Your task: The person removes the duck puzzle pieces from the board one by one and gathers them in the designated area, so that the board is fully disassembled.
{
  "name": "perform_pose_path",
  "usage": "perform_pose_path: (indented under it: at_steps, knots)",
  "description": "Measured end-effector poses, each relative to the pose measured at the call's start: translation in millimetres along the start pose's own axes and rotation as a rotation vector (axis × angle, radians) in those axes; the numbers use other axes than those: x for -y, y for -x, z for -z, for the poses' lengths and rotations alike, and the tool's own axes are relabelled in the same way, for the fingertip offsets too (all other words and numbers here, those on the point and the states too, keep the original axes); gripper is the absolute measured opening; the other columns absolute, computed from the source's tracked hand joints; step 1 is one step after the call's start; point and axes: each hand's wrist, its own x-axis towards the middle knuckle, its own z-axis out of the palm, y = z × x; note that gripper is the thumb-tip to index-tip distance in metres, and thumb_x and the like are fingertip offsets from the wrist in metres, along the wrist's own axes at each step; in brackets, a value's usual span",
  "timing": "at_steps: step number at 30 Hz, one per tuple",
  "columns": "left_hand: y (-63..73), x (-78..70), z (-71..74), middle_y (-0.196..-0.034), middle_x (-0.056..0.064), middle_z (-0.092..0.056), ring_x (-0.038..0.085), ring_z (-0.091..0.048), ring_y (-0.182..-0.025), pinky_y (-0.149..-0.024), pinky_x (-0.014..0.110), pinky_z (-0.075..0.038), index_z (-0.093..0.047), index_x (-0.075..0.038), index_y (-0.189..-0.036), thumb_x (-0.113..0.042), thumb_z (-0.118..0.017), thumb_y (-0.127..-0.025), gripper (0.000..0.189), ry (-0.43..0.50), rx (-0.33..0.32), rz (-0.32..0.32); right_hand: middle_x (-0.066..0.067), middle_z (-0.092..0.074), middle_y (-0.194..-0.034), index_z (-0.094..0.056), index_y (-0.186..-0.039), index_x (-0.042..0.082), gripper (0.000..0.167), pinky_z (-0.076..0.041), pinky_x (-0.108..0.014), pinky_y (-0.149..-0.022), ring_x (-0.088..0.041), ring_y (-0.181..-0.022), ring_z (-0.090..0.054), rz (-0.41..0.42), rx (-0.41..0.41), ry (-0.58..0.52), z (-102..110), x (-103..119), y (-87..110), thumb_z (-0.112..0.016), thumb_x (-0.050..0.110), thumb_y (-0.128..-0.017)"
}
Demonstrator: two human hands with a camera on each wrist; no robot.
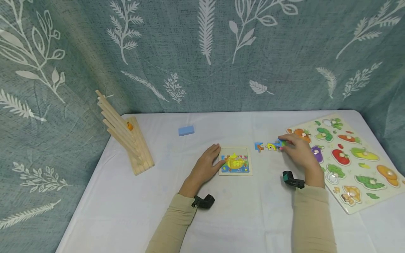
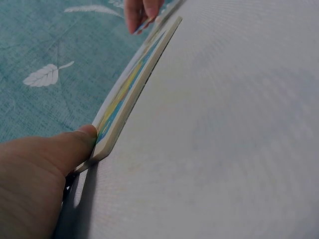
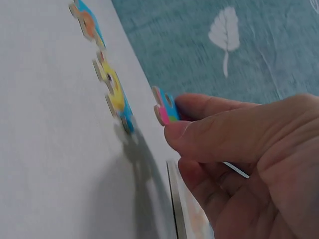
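A small square jigsaw puzzle in a pale wooden frame, its picture a yellow figure on blue, lies in the middle of the table. At its left side rests my left hand, fingers stretched past the frame and the thumb touching its edge. My right hand pinches a blue, pink and green puzzle piece between thumb and forefinger, held above the table. Just left of it lie two loose pieces, a yellow and blue puzzle piece and a blue puzzle piece with orange-brown.
A large vegetable peg board lies at the right, close to my right forearm. A blue block sits at the back. Toward the left stands a wooden slatted object with raised sticks and a small orange thing. A patterned curtain hangs behind.
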Motion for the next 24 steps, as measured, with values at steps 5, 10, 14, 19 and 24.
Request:
perform_pose_path:
  at_steps: [5, 10, 14, 19, 24]
  knots:
    - [0.3, -0.2, 0.4, -0.15, 0.013, -0.037, 0.026, -0.03, -0.142, -0.118, 0.039, -0.027, -0.04, 0.001, -0.142, -0.036, -0.06, -0.093, 0.064, 0.011, 0.005, 0.009, -0.027, -0.051, -0.131, -0.059, -0.122, -0.004, 0.033, -0.033, -0.062, -0.104, -0.047, -0.126, -0.041, -0.015, 0.005, 0.039, 5.7, -3.9, 4.4, -0.059, 0.0, -0.089]
    - [0.3, -0.2, 0.3, -0.15, 0.013, -0.037, 0.027, -0.029, -0.142, -0.117, 0.04, -0.028, -0.04, 0.001, -0.142, -0.036, -0.06, -0.093, 0.064, 0.018, 0.005, 0.013, -0.028, -0.05, -0.131, -0.058, -0.123, -0.005, 0.034, -0.032, -0.061, -0.106, -0.047, -0.126, -0.041, -0.041, 0.046, 0.063, 6.7, -5.3, 5.7, -0.055, -0.004, -0.089]
    - [0.3, -0.4, 0.5, -0.15, 0.013, -0.037, 0.027, -0.029, -0.142, -0.118, 0.04, -0.028, -0.04, 0.001, -0.142, -0.036, -0.06, -0.093, 0.064, 0.02, 0.003, 0.012, -0.028, -0.049, -0.132, -0.058, -0.124, -0.004, 0.034, -0.032, -0.061, -0.106, -0.046, -0.126, -0.04, -0.051, 0.062, 0.082, 5.0, -7.0, 5.0, -0.054, -0.005, -0.09]
    - [0.6, -0.4, 0.3, -0.15, 0.013, -0.037, 0.026, -0.029, -0.142, -0.118, 0.039, -0.027, -0.04, 0.001, -0.142, -0.036, -0.06, -0.093, 0.064, 0.019, 0.001, 0.011, -0.027, -0.05, -0.131, -0.058, -0.123, -0.004, 0.035, -0.031, -0.061, -0.107, -0.046, -0.126, -0.04, -0.052, 0.066, 0.092, 3.1, -7.1, 4.2, -0.054, -0.006, -0.089]
    - [0.3, -0.4, -0.3, -0.15, 0.013, -0.038, 0.027, -0.03, -0.142, -0.117, 0.039, -0.028, -0.041, 0.002, -0.141, -0.035, -0.06, -0.093, 0.064, 0.015, -0.002, 0.007, -0.026, -0.047, -0.135, -0.056, -0.126, -0.003, 0.037, -0.029, -0.061, -0.108, -0.046, -0.129, -0.037, -0.084, 0.082, 0.083, 3.1, -5.0, 3.5, -0.052, -0.005, -0.09]
